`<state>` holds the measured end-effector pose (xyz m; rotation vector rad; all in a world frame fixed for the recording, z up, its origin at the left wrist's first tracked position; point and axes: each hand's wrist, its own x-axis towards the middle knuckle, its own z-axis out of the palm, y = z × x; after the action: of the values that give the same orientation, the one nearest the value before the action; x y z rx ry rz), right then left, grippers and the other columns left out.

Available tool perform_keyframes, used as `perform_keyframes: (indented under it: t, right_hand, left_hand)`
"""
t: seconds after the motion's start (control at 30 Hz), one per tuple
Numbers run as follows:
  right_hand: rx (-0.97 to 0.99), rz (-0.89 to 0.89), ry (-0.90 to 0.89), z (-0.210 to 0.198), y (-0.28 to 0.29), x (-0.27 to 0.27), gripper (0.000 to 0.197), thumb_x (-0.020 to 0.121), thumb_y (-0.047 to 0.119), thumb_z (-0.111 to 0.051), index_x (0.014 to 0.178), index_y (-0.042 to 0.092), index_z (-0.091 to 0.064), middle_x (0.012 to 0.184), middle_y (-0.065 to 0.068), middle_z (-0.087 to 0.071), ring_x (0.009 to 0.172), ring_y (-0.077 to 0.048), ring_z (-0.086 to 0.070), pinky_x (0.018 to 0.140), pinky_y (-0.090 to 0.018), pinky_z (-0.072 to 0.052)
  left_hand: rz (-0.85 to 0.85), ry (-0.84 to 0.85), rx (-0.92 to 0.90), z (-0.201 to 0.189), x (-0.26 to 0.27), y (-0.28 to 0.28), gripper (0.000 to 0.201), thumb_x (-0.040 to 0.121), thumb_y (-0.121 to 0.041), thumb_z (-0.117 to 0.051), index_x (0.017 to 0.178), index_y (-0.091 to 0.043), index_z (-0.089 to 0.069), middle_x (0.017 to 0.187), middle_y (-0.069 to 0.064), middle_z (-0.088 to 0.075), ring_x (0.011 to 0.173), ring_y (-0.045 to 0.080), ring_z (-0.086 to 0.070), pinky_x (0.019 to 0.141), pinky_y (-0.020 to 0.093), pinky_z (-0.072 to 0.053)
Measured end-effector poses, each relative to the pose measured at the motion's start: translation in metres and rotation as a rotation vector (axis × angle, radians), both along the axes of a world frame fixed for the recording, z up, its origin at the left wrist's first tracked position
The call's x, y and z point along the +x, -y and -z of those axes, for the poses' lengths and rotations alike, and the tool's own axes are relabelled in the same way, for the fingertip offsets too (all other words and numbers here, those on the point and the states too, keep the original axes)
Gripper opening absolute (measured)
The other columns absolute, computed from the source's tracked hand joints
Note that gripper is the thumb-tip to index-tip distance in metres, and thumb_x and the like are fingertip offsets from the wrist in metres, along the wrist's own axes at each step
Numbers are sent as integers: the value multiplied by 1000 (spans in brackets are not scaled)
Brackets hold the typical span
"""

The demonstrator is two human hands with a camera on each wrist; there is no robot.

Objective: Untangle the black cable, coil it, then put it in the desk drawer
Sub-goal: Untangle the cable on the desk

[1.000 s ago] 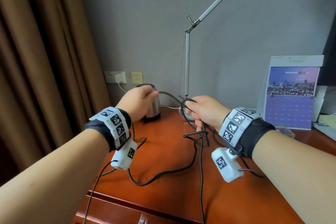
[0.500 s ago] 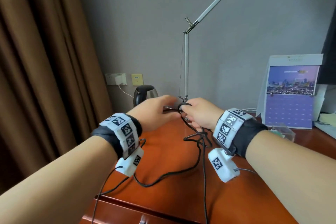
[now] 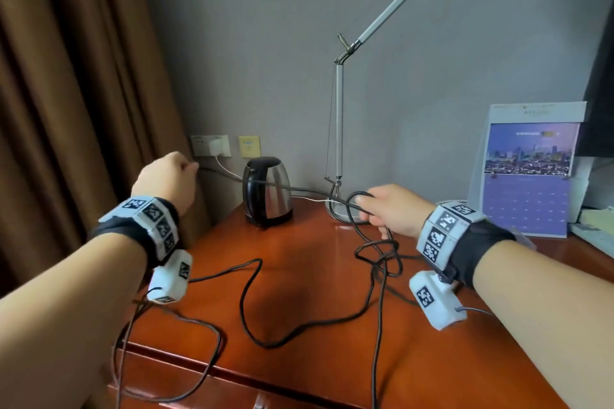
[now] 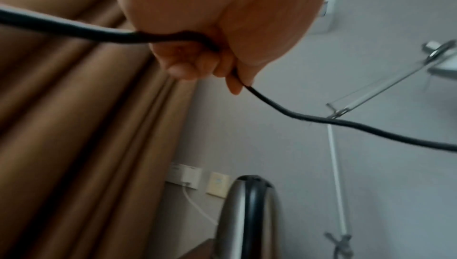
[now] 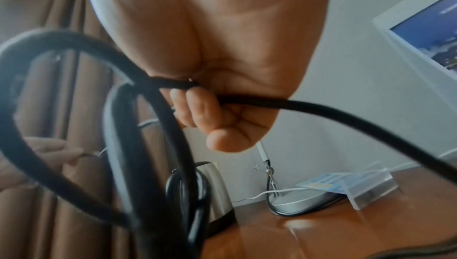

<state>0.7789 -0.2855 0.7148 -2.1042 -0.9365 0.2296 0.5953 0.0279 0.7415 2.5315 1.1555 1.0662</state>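
L hand [image 3: 166,181] & R hand [image 3: 393,209], fingers clamped on black cable [image 3: 309,191], hold it taut above bench [image 3: 299,276] rear edge, prob. to tease out tangle [image 3: 378,256] below R hand.

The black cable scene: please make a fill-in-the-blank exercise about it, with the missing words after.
1. Both hands hold the black cable, and the stretch between them passes in front of the ____.
2. The left hand is raised near the brown ____.
3. The tangled loops hang just below the ____ hand.
4. The steel kettle stands on the wooden ____.

Missing words: kettle; curtain; right; desk
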Motion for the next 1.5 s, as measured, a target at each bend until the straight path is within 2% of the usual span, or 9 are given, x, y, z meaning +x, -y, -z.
perform_keyframes:
  t: [0.1,0.3,0.43,0.57,0.77,0.93,1.13,1.3,1.5]
  right_hand:
    - [83,-6,-31,3,-16,-3,32,102,24,-46,77,12,-61,40,11,-44,41,-13,-45,58,-40,-51]
    - [133,-124,-75,2,-52,-25,29,104,22,-45,82,9,-59,59,0,-40,47,-13,-36,40,-22,-31]
    - [190,-169,-114,3,-50,-24,31,106,25,-45,89,4,-62,65,-2,-42,47,-14,-34,41,-25,-31]
    - [165,-118,-59,10,-36,-6,34,106,26,-45,84,7,-63,63,0,-42,46,-19,-36,46,-31,-37]
    - [57,6,2,19,-21,11,34,104,32,-46,82,12,-63,57,9,-46,54,-25,-45,58,-39,-45]
    - [165,-77,-130,9,-43,-9,33,107,25,-42,85,8,-59,61,2,-36,46,-13,-25,47,-27,-23]
    - [77,-62,37,-6,-46,-18,33,101,29,-44,76,15,-63,53,6,-47,46,-18,-42,53,-34,-38]
    - [120,-71,54,-12,-42,-25,34,100,26,-47,70,17,-60,51,5,-45,48,-19,-42,55,-37,-40]
    - [119,-34,39,-2,-18,-13,32,104,28,-44,84,11,-63,67,2,-50,42,-14,-45,48,-26,-42]
  left_hand:
    - [-26,-267,35,11,5,14,43,94,-46,-60,134,-32,-58,134,11,-63,122,39,-57,101,46,-47]
    - [712,-310,-19,12,33,107,35,97,-46,-65,130,-36,-63,121,-18,-66,108,4,-61,94,23,-46]
    - [695,-168,62,9,42,103,20,100,-47,-59,97,-29,-65,86,-9,-65,78,10,-60,63,21,-40]
    - [456,70,101,-3,31,61,28,101,-44,-59,91,-19,-68,76,-3,-62,77,22,-60,63,32,-38]
    - [13,-8,16,3,8,13,31,100,-47,-52,107,-20,-67,116,15,-68,111,40,-61,94,44,-48]
    - [435,-275,61,6,28,80,59,94,-55,-62,138,-17,-54,135,5,-58,130,31,-54,107,45,-45]
    - [337,-218,393,14,50,116,106,89,-51,-66,165,-24,3,171,16,8,157,39,12,127,56,-3]
    - [572,-392,579,8,59,120,32,105,-39,-42,123,-29,-66,125,-5,-68,133,24,-53,121,48,-25]
    - [297,-170,386,-15,38,70,20,104,-37,-50,106,-29,-69,99,1,-72,92,31,-66,75,37,-53]
